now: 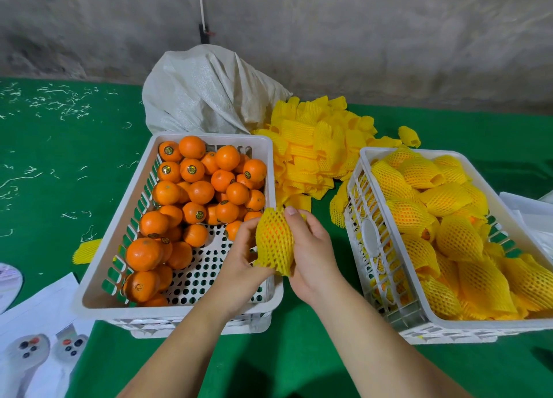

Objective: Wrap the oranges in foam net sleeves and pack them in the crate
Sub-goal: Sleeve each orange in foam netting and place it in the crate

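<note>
Between the two crates I hold one orange inside a yellow foam net sleeve (273, 242). My left hand (239, 257) grips its left side and my right hand (311, 248) grips its right side, thumb on the sleeve's top edge. The white crate on the left (270, 170) holds several bare oranges (191, 188). The white crate on the right (363, 158) is filled with several sleeved oranges (446, 230). A heap of empty yellow sleeves (317, 146) lies behind, between the crates.
A white woven sack (206, 92) stands behind the left crate. One loose sleeve (85, 249) lies left of that crate. White paper and two grey controllers (45, 347) sit at the lower left. More white paper (526, 209) lies at the right edge. The table has a green cover (59, 158).
</note>
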A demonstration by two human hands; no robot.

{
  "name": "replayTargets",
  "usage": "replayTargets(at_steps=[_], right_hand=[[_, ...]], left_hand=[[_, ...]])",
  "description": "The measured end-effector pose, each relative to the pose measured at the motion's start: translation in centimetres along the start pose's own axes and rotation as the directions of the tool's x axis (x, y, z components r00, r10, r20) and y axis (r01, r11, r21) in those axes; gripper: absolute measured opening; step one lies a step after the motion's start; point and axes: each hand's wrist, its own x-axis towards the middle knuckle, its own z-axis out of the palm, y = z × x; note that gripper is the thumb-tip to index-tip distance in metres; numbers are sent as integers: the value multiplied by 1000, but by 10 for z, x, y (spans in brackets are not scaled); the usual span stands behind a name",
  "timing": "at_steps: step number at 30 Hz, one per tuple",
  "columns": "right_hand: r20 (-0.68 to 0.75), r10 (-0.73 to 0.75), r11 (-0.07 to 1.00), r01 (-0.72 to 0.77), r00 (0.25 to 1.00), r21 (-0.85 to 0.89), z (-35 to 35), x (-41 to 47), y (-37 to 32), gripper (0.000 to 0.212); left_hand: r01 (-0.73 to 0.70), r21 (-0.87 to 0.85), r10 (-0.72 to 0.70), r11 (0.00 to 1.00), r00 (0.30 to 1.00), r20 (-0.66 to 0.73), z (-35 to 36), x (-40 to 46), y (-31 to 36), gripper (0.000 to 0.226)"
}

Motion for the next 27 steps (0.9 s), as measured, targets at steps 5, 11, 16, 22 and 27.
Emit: replayTargets(at_steps=[5,11,16,22,27], right_hand=[[-48,-38,999,37,998,-24,5,0,-9,34],[47,144,989,-142,988,-39,6,0,-5,63],[59,300,953,-302,952,29,-15,10,-23,45],[-160,183,982,-172,970,80,-17,7,-20,25],[-185,-29,996,13,982,-84,-6,-4,4,29]], left_hand=[[-75,57,74,996,997,12,4,0,-1,81],[-172,217,214,961,958,-192,10,-8,2,67],[-158,320,175,934,984,-24,11,-17,3,72],[-62,47,56,997,992,110,16,-13,9,82],[-24,-32,26,999,997,66,16,-2,10,32]])
